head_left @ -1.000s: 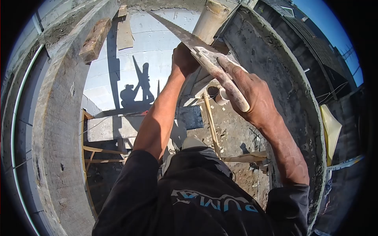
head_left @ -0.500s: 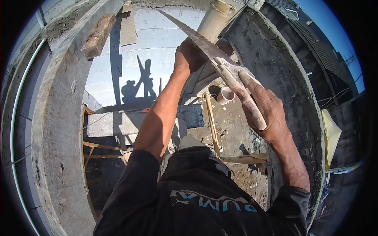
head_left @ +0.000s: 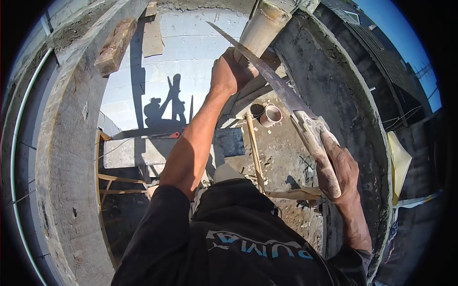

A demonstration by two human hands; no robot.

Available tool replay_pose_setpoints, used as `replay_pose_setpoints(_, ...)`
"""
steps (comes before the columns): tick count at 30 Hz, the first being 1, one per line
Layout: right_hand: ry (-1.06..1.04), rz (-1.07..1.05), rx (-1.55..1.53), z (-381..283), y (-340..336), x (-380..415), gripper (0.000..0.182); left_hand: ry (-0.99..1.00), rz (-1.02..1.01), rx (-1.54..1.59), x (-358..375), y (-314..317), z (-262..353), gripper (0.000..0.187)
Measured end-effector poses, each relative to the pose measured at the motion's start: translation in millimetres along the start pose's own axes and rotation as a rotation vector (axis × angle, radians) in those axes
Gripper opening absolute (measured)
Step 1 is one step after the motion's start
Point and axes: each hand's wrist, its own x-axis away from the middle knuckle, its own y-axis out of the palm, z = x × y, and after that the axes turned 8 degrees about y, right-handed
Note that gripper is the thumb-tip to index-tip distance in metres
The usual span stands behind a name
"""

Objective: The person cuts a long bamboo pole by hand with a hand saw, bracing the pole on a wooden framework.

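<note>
My right hand (head_left: 339, 171) is wrapped round the pale, worn handle of a handsaw (head_left: 279, 86). The blade slants up and to the left, its toothed edge lying across a thick bamboo pole (head_left: 264, 28) at the top of the view. Just below the blade, my left hand (head_left: 231, 71) is closed round the pole; its fingertips are partly hidden behind the pole and blade. The pole's cut upper end points up and right.
Concrete-stained boards (head_left: 71, 143) rise at the left, and a rough grey wall (head_left: 329, 81) at the right. A wood block (head_left: 116, 46) sits on the left board. Below are a white bucket (head_left: 271, 116), a thin pole (head_left: 254, 148) and a grey plank (head_left: 121, 152).
My right hand has drawn the saw down and to the right, so less of the blade extends beyond the pole. My left hand stays on the pole.
</note>
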Motion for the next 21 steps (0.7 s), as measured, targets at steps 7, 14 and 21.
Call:
replay_pose_setpoints(7, -0.092, -0.102, 0.003, -12, 29, -84, 0.052, 0.275, 0.037, -0.234, 6, 12, -13, 0.043)
replay_pose_setpoints(14, -0.044, -0.012, 0.031, 5, -16, 14, 0.048, 0.057, -0.043, 0.103, 1, -9, 2, 0.056)
replay_pose_setpoints(21, -0.095, -0.133, 0.029, -22, 34, -96, 0.050, 0.314, -0.129, -0.088, 1, 6, -31, 0.039)
